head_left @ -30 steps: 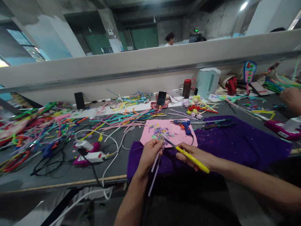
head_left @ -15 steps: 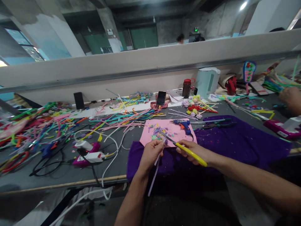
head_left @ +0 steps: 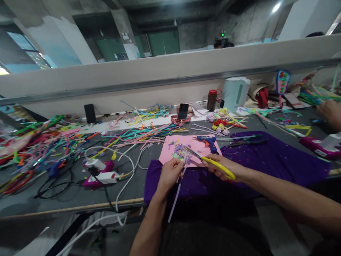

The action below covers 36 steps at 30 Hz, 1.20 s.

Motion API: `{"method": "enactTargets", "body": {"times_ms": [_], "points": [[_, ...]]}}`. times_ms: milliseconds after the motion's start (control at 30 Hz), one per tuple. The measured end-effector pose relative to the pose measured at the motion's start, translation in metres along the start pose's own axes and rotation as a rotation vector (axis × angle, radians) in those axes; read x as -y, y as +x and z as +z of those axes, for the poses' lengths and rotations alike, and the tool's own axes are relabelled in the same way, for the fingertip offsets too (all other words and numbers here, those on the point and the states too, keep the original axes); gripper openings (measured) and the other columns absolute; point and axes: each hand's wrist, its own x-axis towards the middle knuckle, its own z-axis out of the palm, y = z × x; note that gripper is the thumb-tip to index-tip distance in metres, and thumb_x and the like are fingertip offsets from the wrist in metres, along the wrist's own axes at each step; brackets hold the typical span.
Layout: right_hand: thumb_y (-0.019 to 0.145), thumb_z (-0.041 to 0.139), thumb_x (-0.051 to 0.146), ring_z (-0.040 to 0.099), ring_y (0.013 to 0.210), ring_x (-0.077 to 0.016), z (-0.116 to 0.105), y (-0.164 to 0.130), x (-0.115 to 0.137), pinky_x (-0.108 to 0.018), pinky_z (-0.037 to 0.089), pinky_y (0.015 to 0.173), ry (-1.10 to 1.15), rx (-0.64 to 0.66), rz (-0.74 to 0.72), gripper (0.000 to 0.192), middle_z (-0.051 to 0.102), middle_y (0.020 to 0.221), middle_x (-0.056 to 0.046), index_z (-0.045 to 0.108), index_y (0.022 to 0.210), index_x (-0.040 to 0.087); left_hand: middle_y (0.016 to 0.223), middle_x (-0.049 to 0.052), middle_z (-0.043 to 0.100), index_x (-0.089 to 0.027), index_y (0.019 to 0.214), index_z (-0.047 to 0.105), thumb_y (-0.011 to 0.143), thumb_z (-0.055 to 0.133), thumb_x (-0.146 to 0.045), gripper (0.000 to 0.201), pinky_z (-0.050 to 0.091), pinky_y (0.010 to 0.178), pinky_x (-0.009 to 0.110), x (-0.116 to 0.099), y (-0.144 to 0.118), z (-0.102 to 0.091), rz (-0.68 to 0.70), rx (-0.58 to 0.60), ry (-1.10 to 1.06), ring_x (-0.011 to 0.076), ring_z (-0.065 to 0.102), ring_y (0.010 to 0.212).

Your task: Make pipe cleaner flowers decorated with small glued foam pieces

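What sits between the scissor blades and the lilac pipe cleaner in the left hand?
Nothing visible. The yellow-handled scissors in the right hand have their blade tips right at the top of the lilac pipe cleaner, which the left hand pinches over the pink sheet.

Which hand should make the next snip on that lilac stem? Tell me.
Probably right: the right hand already holds the yellow scissors, blades at the stem's tip, while the left hand pinches the lilac stem.
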Motion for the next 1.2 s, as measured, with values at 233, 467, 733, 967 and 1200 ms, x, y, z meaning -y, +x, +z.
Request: {"method": "enactTargets", "body": {"times_ms": [233, 467, 733, 967, 1200], "points": [[0.072, 0.055, 0.053, 0.038, 0.041, -0.0022, 0.007, -0.022, -0.013, -0.013, 0.036, 0.033, -0.105, 0.065, -0.136, 0.039, 0.041, 0.062, 0.006, 0.045, 0.092, 0.021, 0.041, -0.005, 0.049, -0.016, 0.065, 0.053, 0.068, 0.058, -0.042, 0.027, 0.02, 0.034, 0.017, -0.009, -0.003, -0.007, -0.022, -0.023, -0.138, 0.0038, 0.031, 0.029], [0.073, 0.055, 0.048, 0.038, 0.04, -0.0025, 0.021, -0.013, -0.016, -0.013, 0.034, 0.032, -0.158, 0.079, -0.142, 0.039, 0.043, 0.064, 0.005, 0.045, 0.099, 0.022, 0.042, -0.004, 0.049, -0.015, 0.067, 0.054, 0.067, 0.059, -0.045, 0.03, 0.022, 0.036, 0.017, -0.006, -0.002, 0.007, 0.009, 0.062, -0.181, 0.004, 0.033, 0.032], [0.073, 0.055, 0.04, 0.031, 0.034, -0.0002, 0.018, -0.008, -0.005, -0.011, 0.019, 0.029, -0.042, 0.062, -0.04, 0.029, 0.041, 0.059, 0.008, 0.046, 0.094, 0.023, 0.042, -0.005, 0.048, -0.016, 0.067, 0.052, 0.069, 0.058, -0.045, 0.03, 0.022, 0.035, 0.017, -0.004, 0.0, 0.01, 0.008, 0.074, -0.165, 0.0042, 0.032, 0.032], [0.076, 0.049, 0.041, 0.032, 0.031, -0.0011, 0.004, 0.006, -0.001, -0.013, 0.019, 0.028, -0.032, 0.032, 0.065, 0.025, 0.04, 0.057, 0.007, 0.049, 0.092, 0.022, 0.041, -0.005, 0.048, -0.016, 0.067, 0.053, 0.07, 0.056, -0.042, 0.027, 0.022, 0.035, 0.017, 0.01, 0.004, 0.007, 0.007, 0.033, -0.088, 0.0044, 0.032, 0.031], [0.075, 0.052, 0.043, 0.032, 0.032, -0.001, 0.004, 0.006, -0.001, -0.014, 0.019, 0.028, -0.075, 0.024, 0.06, 0.028, 0.041, 0.055, 0.007, 0.049, 0.091, 0.021, 0.04, -0.006, 0.048, -0.016, 0.066, 0.052, 0.071, 0.054, -0.042, 0.026, 0.023, 0.035, 0.017, 0.011, 0.007, 0.005, 0.0, 0.042, -0.046, 0.0046, 0.033, 0.031]]}}
